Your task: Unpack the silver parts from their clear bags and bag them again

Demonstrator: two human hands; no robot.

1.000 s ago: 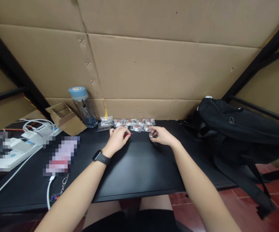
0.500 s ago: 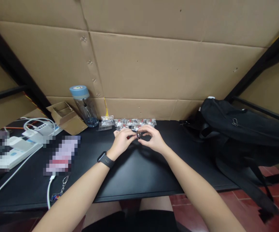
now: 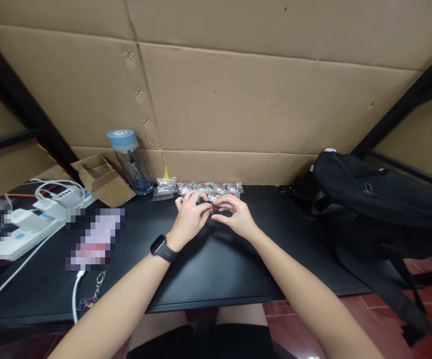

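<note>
My left hand (image 3: 192, 214), with a dark watch on the wrist, pinches the edge of a small round shiny disc (image 3: 213, 208) that is turned nearly edge-on. From the other side the fingers of my right hand (image 3: 237, 215) are curled around the same disc. A bit of red shows beside it, between the fingertips, too small to make out. Just behind both hands lie several clear packets (image 3: 234, 187) with silvery round pieces and red parts inside, some partly covered by my fingers.
Flat clear bags (image 3: 165, 187) lie left of the packets. A blue-lidded bottle (image 3: 129, 159) and an open cardboard box (image 3: 105, 182) stand behind my left arm. A power strip (image 3: 29, 224), a charging phone (image 3: 98, 237) and a keychain (image 3: 88, 302) are at left, a black backpack (image 3: 380, 199) at right.
My right hand has moved left with the round disc and met my left hand, which held a small red piece. The disc has turned to face edge-on.
</note>
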